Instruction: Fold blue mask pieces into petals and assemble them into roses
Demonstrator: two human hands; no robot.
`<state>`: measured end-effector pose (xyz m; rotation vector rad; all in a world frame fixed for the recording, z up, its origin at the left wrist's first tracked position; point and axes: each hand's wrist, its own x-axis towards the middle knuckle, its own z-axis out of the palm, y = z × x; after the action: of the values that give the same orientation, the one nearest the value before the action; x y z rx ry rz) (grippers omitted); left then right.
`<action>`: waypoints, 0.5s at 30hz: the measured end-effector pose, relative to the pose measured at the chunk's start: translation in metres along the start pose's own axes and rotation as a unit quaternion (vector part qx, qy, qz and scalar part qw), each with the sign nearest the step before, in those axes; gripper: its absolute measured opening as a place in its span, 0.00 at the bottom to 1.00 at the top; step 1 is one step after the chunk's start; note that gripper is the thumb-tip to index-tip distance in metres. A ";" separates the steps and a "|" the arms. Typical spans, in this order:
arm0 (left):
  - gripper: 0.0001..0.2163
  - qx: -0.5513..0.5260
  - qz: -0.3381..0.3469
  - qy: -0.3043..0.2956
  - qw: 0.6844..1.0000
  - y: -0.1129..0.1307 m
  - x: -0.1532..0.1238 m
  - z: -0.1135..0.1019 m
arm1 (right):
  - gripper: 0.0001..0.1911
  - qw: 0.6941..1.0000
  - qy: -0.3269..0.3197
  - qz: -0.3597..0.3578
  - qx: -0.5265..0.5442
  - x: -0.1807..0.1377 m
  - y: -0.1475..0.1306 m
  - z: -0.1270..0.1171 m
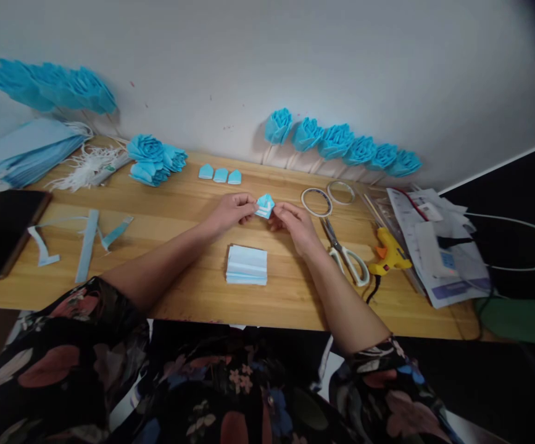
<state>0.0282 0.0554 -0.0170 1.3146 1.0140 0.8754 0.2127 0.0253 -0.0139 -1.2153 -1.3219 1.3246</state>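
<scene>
Between my two hands, over the middle of the wooden table, is a small folded blue petal (265, 205) with a pointed top and white strips on its face. My left hand (234, 213) pinches its left edge, while the fingertips of my right hand (294, 223) close on its right edge. Just behind lie three folded blue petals (220, 176) in a row. Nearer to me rests a stack of light blue cut sheets (247, 265). Scissors (345, 253) with white handles lie to the right of my right hand.
Blue flowers on sticks (336, 142) lean along the wall, others (54, 86) at left. Tape rolls (316, 202) and a yellow glue gun (389, 253) lie right, beside papers (438, 246). Left are face masks (31, 151), a phone (5, 231), blue scraps (87, 246) and loose blue flowers (149, 159).
</scene>
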 end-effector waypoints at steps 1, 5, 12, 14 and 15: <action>0.06 0.000 0.002 0.001 1.000 0.000 0.000 0.000 | 0.16 1.000 0.000 0.002 -0.001 0.000 0.000 0.000; 0.08 0.009 0.013 -0.003 1.000 0.000 0.000 0.000 | 0.18 0.999 -0.015 -0.001 -0.034 0.000 0.002 0.001; 0.10 0.021 0.038 -0.044 0.998 -0.002 0.000 0.003 | 0.16 0.997 0.003 -0.023 -0.068 0.002 0.007 0.001; 0.09 0.027 0.041 -0.046 0.998 -0.002 0.000 0.003 | 0.16 0.997 -0.004 -0.028 -0.076 0.002 0.008 0.001; 0.09 0.030 0.042 -0.047 0.998 -0.003 0.000 0.003 | 0.16 0.996 -0.007 -0.032 -0.080 0.002 0.008 0.001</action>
<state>0.0306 0.0543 -0.0197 1.4449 0.9240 0.8437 0.2118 0.0264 -0.0224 -1.2631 -1.4883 1.2031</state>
